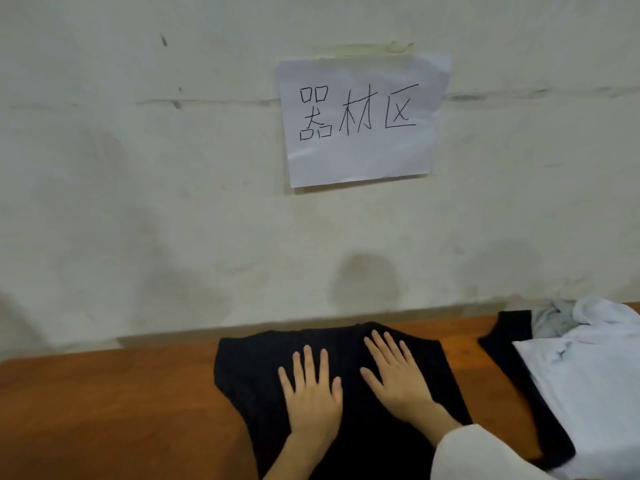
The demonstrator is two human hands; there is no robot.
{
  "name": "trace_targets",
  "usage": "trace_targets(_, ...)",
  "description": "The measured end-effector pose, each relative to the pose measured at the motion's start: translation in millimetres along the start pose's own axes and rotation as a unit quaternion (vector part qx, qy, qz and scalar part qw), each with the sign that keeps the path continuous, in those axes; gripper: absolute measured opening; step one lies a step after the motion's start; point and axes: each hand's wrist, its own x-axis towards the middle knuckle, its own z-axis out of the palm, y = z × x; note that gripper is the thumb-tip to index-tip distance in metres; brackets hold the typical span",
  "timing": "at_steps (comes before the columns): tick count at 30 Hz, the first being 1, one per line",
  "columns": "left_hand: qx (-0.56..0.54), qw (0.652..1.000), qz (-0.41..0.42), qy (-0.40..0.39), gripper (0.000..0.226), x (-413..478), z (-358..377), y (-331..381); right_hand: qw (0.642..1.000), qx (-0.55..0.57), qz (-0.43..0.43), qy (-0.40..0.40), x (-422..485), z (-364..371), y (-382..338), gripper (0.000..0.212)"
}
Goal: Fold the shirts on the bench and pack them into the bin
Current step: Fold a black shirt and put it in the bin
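Observation:
A black shirt (249, 368) lies spread on the brown wooden bench (104, 403) in front of me. My left hand (311, 389) lies flat on its middle, fingers straight and spread. Just to the right, my right hand (398, 368) also presses flat on the black shirt, its white sleeve at the lower edge. At the right end of the bench is a pile of shirts: a white shirt (588, 382) on top of another black shirt (509, 344), with a grey one (550, 317) bunched behind. No bin is in view.
The bench runs along a pale wall (173, 202) close behind it. A paper sign (360, 119) with handwritten characters is taped to the wall above. Bare bench surface stretches to the left of the black shirt.

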Motion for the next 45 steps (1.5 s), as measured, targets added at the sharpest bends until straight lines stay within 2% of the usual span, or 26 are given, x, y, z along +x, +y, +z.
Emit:
trace_targets(2, -0.017, 0.999, 0.015, -0.024, 0.059, -6, -5, 13, 0.997, -0.037, -0.067, 0.026, 7, -4, 11, 0.076)
trace_targets(4, -0.072, 0.997, 0.031, -0.012, 0.054, -13, -23, 11, 0.994, -0.067, -0.085, 0.027, 13, -7, 14, 0.076)
trace_targets(6, -0.133, 0.988, 0.01, 0.072, 0.045, -9, -30, -1, 0.995, -0.051, -0.061, 0.054, 12, -9, 7, 0.075)
trace_targets(8, -0.178, 0.976, -0.039, 0.116, 0.044, -12, -37, -22, 0.996, -0.01, -0.049, 0.074, 0, -10, -5, 0.067)
trace_targets(10, -0.176, 0.966, -0.088, 0.168, 0.048, -24, -44, -47, 0.992, 0.074, 0.002, 0.098, -15, -6, -18, 0.059)
trace_targets(12, -0.157, 0.957, -0.161, 0.181, 0.053, -37, -45, -70, 0.984, 0.116, 0.037, 0.133, -38, -4, -32, 0.059)
trace_targets(15, -0.159, 0.928, -0.277, 0.191, 0.052, -54, -44, -84, 0.985, 0.124, 0.053, 0.108, -61, 8, -39, 0.06)
trace_targets(17, -0.172, 0.914, -0.325, 0.171, 0.047, -63, -44, -86, 0.992, 0.085, 0.035, 0.091, -69, 18, -31, 0.071)
trace_targets(19, -0.169, 0.926, -0.311, 0.132, 0.045, -66, -44, -84, 0.997, 0.045, -0.006, 0.067, -73, 25, -18, 0.1)
trace_targets(20, -0.165, 0.94, -0.276, 0.113, 0.038, -64, -42, -83, 0.998, 0.031, -0.017, 0.06, -72, 27, -11, 0.111)
trace_targets(21, -0.169, 0.953, -0.236, 0.092, 0.028, -63, -46, -79, 0.998, 0.028, -0.025, 0.058, -72, 27, -6, 0.116)
trace_targets(23, -0.265, 0.951, -0.157, 0.039, 0.034, -59, -49, -70, 0.998, 0.036, -0.034, 0.047, -75, 24, 2, 0.119)
trace_targets(24, -0.36, 0.922, -0.14, 0.01, 0.033, -58, -52, -66, 0.998, 0.039, -0.033, 0.04, -78, 23, 4, 0.12)
trace_targets(26, -0.559, 0.817, -0.133, -0.049, 0.023, -60, -63, -56, 0.999, 0.034, -0.023, 0.033, -81, 22, 9, 0.119)
trace_targets(27, -0.623, 0.767, -0.13, -0.086, 0.028, -61, -69, -53, 0.999, 0.03, -0.018, 0.034, -83, 22, 10, 0.119)
trace_targets(28, -0.657, 0.735, -0.114, -0.122, 0.031, -64, -71, -50, 0.999, 0.028, -0.014, 0.032, -86, 22, 11, 0.118)
trace_targets(29, -0.642, 0.743, -0.106, -0.154, 0.035, -67, -75, -48, 0.999, 0.029, -0.011, 0.029, -87, 22, 12, 0.118)
trace_targets(30, -0.594, 0.777, -0.101, -0.185, 0.044, -70, -76, -48, 0.999, 0.031, -0.009, 0.026, -89, 22, 13, 0.118)
trace_targets(32, -0.41, 0.874, -0.06, -0.253, 0.06, -77, -85, -51, 0.999, 0.032, -0.006, 0.024, -90, 21, 14, 0.117)
trace_targets(33, -0.309, 0.906, -0.034, -0.289, 0.063, -79, -91, -52, 0.999, 0.031, -0.007, 0.024, -90, 20, 15, 0.118)
trace_targets(34, -0.229, 0.919, -0.019, -0.32, 0.07, -80, -95, -54, 0.999, 0.03, -0.007, 0.025, -90, 20, 15, 0.118)
trace_targets(35, -0.18, 0.916, -0.018, -0.359, 0.077, -82, -99, -56, 0.999, 0.028, -0.007, 0.026, -90, 20, 15, 0.118)
trace_targets(37, -0.126, 0.916, -0.014, -0.381, 0.077, -85, -111, -56, 0.999, 0.025, -0.004, 0.028, -90, 21, 14, 0.118)
trace_targets(40, -0.189, 0.933, -0.01, -0.307, 0.054, -87, -118, -60, 0.999, 0.02, 0.001, 0.03, -90, 23, 14, 0.117)
trace_targets(43, -0.336, 0.925, -0.069, -0.164, 0.04, -89, -114, -63, 0.999, 0.02, 0.002, 0.029, -89, 23, 14, 0.118)
trace_targets(45, -0.258, 0.958, -0.088, -0.089, 0.041, -95, -105, -63, 0.999, 0.019, 0.001, 0.029, -89, 23, 14, 0.118)
